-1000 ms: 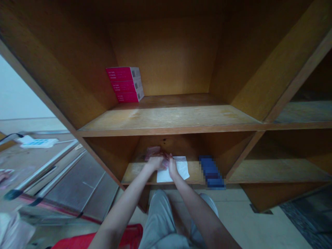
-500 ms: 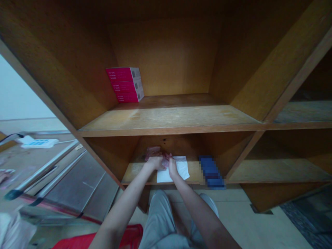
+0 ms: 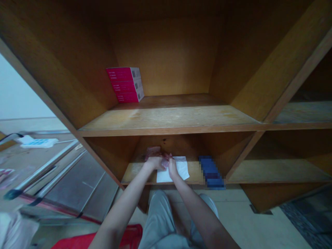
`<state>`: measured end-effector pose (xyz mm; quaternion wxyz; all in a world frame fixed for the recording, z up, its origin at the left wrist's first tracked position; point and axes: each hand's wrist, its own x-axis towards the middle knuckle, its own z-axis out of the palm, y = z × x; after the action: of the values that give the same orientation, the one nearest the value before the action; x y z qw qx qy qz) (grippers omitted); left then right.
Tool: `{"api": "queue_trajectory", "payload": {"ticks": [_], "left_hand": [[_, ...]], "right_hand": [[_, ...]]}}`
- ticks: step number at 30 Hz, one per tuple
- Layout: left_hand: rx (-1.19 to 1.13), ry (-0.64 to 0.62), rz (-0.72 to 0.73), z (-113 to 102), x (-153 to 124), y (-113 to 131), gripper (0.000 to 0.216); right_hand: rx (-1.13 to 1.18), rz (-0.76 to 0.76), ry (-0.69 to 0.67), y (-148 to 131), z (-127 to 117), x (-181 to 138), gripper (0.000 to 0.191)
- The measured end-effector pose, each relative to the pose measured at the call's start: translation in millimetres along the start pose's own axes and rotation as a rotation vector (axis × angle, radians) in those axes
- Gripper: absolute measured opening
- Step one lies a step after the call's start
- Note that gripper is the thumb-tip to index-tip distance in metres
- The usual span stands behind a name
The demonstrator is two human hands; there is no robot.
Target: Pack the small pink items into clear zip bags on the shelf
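Observation:
Both my hands reach into the lower compartment of a wooden shelf unit (image 3: 166,129). My left hand (image 3: 154,162) and my right hand (image 3: 172,167) meet on a crumpled pinkish packet (image 3: 165,159), fingers closed around it. More of the pinkish material (image 3: 152,151) lies just behind my left hand. Under my right hand lies a white sheet (image 3: 181,167) on the lower shelf board.
A stack of three magenta boxes (image 3: 126,84) stands at the back left of the upper shelf. A blurred dark blue object (image 3: 211,172) lies right of the white sheet. A red basket (image 3: 129,237) sits by my knees. A white power strip (image 3: 38,142) lies on the floor at left.

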<state>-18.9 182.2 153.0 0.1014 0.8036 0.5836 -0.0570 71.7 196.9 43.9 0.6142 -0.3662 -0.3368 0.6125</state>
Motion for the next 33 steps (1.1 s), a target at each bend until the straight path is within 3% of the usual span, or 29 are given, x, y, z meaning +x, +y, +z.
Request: {"api": "queue_trajectory", "payload": {"ticks": [12,20,23,27,33], "left_hand": [[-0.102,0.134,-0.036,1,-15,-8,0.042],[-0.174,0.429,-0.073,-9,-52,10,0.048],[-0.253,0.564,-0.144,2,-54,21,0.05],[-0.371,0.739,-0.256,16,-50,34,0.052],[-0.557,0.791,-0.287,25,-46,48,0.055]], "right_hand": [[0.001,0.029,0.029,-2,0,-1,0.04],[0.24,0.018,0.064,-24,5,4,0.022],[0.326,0.009,0.005,-45,5,-8,0.016],[0.35,0.13,-0.062,-66,2,-38,0.025],[0.232,0.07,-0.027,-78,1,-64,0.024]]}}
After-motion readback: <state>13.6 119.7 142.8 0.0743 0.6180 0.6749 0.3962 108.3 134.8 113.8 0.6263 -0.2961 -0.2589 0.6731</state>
